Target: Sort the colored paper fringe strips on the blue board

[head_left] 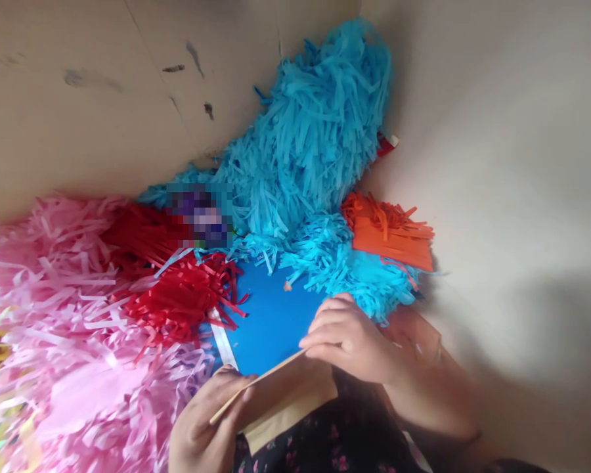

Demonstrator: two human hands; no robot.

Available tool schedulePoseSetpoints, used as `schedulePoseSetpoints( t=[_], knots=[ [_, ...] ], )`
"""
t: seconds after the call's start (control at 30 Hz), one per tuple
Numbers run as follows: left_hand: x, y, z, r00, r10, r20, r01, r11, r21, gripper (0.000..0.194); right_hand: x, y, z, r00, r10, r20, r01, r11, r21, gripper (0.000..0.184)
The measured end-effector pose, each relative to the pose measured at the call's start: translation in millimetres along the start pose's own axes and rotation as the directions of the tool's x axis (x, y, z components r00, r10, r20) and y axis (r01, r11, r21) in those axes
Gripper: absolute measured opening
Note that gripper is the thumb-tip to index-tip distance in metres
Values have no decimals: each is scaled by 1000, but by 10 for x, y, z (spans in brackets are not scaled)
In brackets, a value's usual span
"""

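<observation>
While the left hand point(209, 417) pinches the brown card point(290, 404), the right hand point(347, 338) grips its far end, fingers bent; it looks like bending, so next needs steady holding

The one view here looks out from the wearer's own head, close in over the near side of the blue surface point(276, 318), facing forward and down across it toward the marked wall point(236, 66) beyond
</observation>
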State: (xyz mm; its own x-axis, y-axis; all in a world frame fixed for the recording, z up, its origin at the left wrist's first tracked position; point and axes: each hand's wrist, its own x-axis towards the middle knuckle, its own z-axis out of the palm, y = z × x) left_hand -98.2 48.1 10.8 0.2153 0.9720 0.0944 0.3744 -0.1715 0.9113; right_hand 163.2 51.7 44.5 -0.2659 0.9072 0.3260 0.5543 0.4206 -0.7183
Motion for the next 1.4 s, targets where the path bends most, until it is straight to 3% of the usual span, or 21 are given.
schedulePoseSetpoints(
  t=[0.07,0.13,0.3,0.5,0.73,0.83,0.97,1.13,1.4],
  knots=[
    [11,8,16,995,92,38,-92,996,17,15,13,-41,26,999,-15,44,19,996,-92,16],
    [18,27,45,991,110,80,-111,994,14,16,26,-75,60,996,-26,80,34,995,-97,15],
    [15,69,83,994,1,108,1,1000,-13,12,30,-91,110,991,-87,103,94,993,-67,31],
    [14,193,124,991,-102,82,106,993,-52,18,6,-89,133,994,-112,19,113,989,-100,43],
    [16,179,141,991,44,125,-32,995,-96,16,-7,-127,88,991,-127,31,128,990,-51,27],
    [7,121,129,991,56,120,-46,995,-87,17,-15,-112,91,995,-102,12,102,995,-2,20],
    [-10,89,153,997,-25,79,30,997,-66,14,-21,-89,113,997,-78,-19,78,997,14,19],
    [-18,169,200,970,-235,64,241,964,-114,16,-16,-93,101,998,-54,25,53,998,15,29],
    [17,102,35,976,-179,122,195,971,-137,14,-53,52,-21,997,-30,76,33,998,-45,40]
  ],
)
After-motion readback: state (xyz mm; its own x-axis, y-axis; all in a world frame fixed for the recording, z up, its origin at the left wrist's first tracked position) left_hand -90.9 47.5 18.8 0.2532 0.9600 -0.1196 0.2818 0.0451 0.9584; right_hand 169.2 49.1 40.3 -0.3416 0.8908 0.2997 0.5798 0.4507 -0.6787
